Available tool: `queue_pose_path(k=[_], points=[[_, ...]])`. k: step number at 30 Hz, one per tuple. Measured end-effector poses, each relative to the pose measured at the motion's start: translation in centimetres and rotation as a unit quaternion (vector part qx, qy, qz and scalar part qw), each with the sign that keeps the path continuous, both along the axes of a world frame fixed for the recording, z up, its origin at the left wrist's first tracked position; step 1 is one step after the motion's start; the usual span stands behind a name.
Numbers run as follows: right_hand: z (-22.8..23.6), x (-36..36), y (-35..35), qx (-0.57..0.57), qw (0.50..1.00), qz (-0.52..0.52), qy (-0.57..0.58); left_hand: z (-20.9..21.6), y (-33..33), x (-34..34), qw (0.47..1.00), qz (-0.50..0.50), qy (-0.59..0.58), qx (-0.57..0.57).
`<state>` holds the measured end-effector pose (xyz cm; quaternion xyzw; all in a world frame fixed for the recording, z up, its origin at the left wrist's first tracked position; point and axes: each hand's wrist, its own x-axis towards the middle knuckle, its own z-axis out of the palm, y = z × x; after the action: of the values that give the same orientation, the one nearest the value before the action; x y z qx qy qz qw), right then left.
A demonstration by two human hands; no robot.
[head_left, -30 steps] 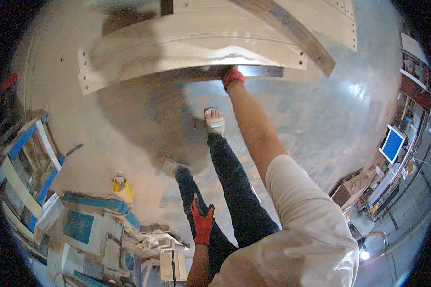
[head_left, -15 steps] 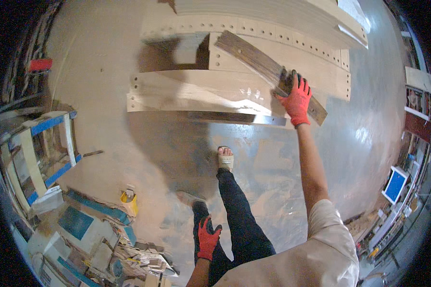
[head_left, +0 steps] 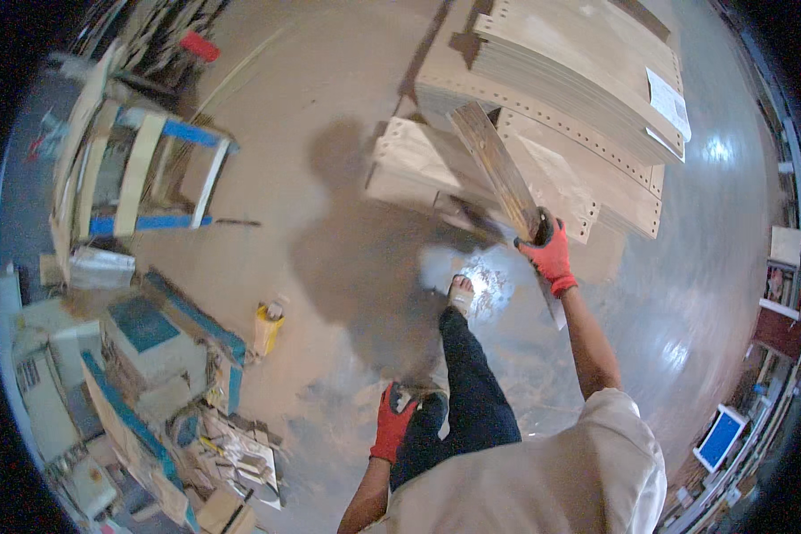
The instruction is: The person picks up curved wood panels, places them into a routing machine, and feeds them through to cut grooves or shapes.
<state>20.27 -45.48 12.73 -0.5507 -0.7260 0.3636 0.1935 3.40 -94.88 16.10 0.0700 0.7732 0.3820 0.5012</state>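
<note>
My right hand (head_left: 550, 258), in a red glove with dark fingertips, is closed round a long dark-brown wooden board (head_left: 500, 173). The board slants over the pale panels, and its near end sticks out past my wrist. Under its far part lie pale boards with rows of holes along their edges, among them a narrow board (head_left: 414, 156) and a shorter panel (head_left: 552, 178). A dark strip (head_left: 467, 214) lies on the floor just this side of them, blurred. My left hand (head_left: 392, 423), also red-gloved, hangs beside my left leg with its fingers apart, holding nothing that I can see.
A tall stack of drilled panels (head_left: 578, 67) stands at the far right, with a white paper sheet (head_left: 667, 102) on its side. To the left are a blue-and-cream frame (head_left: 151, 169), a grey machine (head_left: 151, 343) and a yellow object (head_left: 265, 329) on the floor.
The brown board has swung steeper and come nearer to me in my right hand. My view has turned, so the panels sit farther right. My left hand stays low by my leg.
</note>
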Motion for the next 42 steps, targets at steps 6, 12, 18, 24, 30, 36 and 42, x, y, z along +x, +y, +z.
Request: queue_pose_path(k=[6,12,18,24,30,36,42], points=[[15.1,-5.8,-23.1,-0.008,0.987,0.146,0.065,7.0,-4.4,-1.4,0.948,0.13,-0.14,0.253],[26.1,-11.9,-43.0,0.145,0.91,0.377,0.095,19.2,-10.9,-1.3,0.815,0.313,-0.044,0.485],[33.0,-13.6,-55.9,0.177,0.761,0.602,0.164,29.8,-19.0,-3.9,0.75,0.528,0.087,0.388],[36.1,-22.1,-68.2,0.086,0.608,0.758,0.219,25.2,-38.3,-8.6,0.685,0.505,0.291,0.436],[39.6,-31.7,-78.5,0.186,0.475,0.803,0.307,33.1,-55.8,-14.1,0.559,0.633,0.295,0.448],[43.2,-42.6,-88.4,0.415,0.352,0.757,0.361,47.1,-67.3,-21.3,0.877,0.304,0.358,0.1],[43.6,-49.2,-93.1,0.463,0.448,0.674,0.361,47.6,-68.7,-33.0,0.943,-0.057,0.327,-0.042]])
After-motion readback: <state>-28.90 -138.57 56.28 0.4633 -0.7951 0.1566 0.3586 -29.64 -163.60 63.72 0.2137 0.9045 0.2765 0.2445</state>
